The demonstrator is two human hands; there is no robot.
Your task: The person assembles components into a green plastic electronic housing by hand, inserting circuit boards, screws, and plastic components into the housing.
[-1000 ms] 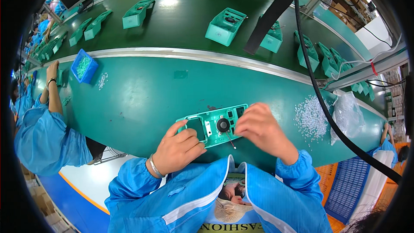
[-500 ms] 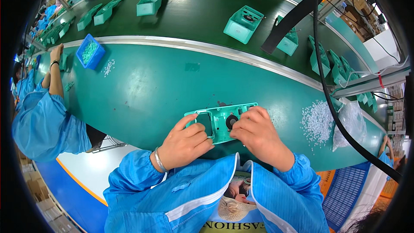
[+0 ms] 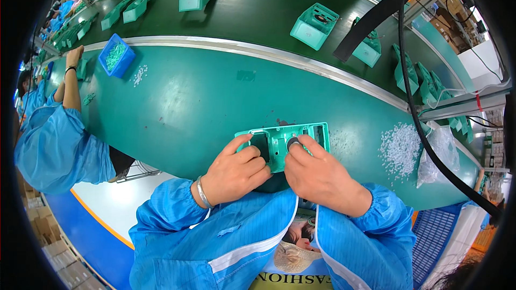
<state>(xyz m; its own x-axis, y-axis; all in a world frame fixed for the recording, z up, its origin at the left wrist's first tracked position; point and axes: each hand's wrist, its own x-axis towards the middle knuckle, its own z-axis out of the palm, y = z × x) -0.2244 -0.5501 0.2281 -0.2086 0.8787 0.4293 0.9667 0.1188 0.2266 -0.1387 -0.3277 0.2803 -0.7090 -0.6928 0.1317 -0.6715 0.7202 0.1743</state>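
A green plastic housing (image 3: 278,152) lies on the bench in front of me, its hollow side up. My left hand (image 3: 232,173) is closed on its left end, thumb along the upper rim beside a rectangular opening. Inside the housing, right of that opening, is a round black part (image 3: 292,142) that looks like a small speaker. My right hand (image 3: 321,174) has its thumb and fingers closed around this part and covers much of it. The lower right of the housing is hidden behind that hand.
Small white pieces (image 3: 400,150) lie heaped at right beside a clear plastic bag (image 3: 438,153). A blue bin (image 3: 116,56) of green parts stands at left, near a co-worker's arm (image 3: 71,83). Beyond the metal rail, similar housings (image 3: 314,27) sit on a belt. A black cable (image 3: 411,96) hangs at right.
My right hand has shifted left from the housing's right end onto the round black part. The housing's right end is now uncovered. My left hand keeps its hold.
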